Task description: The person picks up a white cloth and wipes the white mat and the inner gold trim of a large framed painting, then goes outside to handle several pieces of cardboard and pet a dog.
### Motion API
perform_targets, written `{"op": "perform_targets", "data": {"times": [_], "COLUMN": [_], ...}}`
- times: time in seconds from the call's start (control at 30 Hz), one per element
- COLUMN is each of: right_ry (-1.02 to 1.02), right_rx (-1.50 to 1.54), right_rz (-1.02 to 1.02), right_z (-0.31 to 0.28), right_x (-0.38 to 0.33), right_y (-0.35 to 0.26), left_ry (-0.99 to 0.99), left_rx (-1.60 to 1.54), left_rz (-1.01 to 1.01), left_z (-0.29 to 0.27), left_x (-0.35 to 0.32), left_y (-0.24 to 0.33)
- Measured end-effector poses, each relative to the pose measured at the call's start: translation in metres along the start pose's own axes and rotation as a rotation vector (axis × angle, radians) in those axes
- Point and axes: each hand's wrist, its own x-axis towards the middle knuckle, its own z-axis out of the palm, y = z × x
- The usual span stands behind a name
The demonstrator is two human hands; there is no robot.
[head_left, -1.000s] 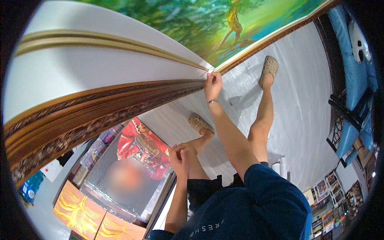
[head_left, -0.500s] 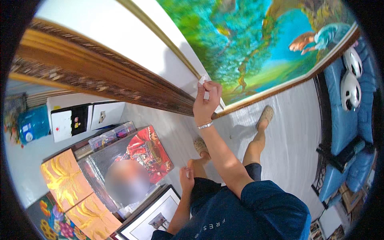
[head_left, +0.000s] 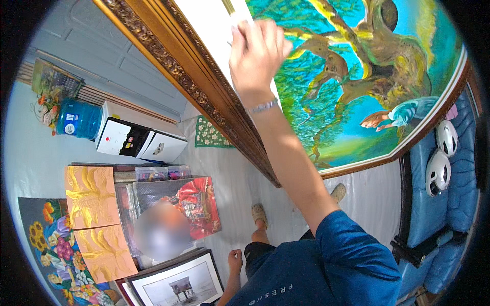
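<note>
My right hand (head_left: 258, 58) reaches up with its fingers closed on a white tissue or cloth (head_left: 241, 18), which mostly hides behind the fingers. It touches a thin gold strip (head_left: 228, 5) on a white surface (head_left: 206, 25). To its left runs an ornate carved gold-brown picture frame (head_left: 171, 64). A large painting (head_left: 352, 66) of a tree and a figure in teal stands close on the right. Low beside my body, my left hand (head_left: 235, 261) is curled closed; its contents, if any, are too small to make out.
Stacked artworks lean at lower left, among them orange-gold panels (head_left: 94, 199) and a framed picture (head_left: 178, 288). A water dispenser (head_left: 115, 137) with a blue bottle (head_left: 77, 118) stands behind. Two white helmets (head_left: 438, 173) rest on a blue sofa (head_left: 423, 209) at right.
My right hand has moved up along the gold strip with the white tissue or cloth. The view has shifted, showing more of the tree painting and a green mat. My left hand stays low, curled.
</note>
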Motion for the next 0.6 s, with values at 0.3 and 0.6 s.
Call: {"op": "perform_targets", "data": {"times": [0.3,0.6], "right_ry": [-0.248,0.019], "right_rx": [-0.068,-0.051], "right_rz": [-0.040,-0.265], "right_z": [-0.052,0.025], "right_x": [-0.056,0.085], "right_y": [0.024,-0.014], "left_ry": [-0.113,-0.185], "left_rx": [-0.077,-0.046], "left_rz": [-0.192,-0.132], "left_z": [0.000,-0.014], "left_x": [-0.019,-0.018], "left_y": [-0.021,0.007]}}
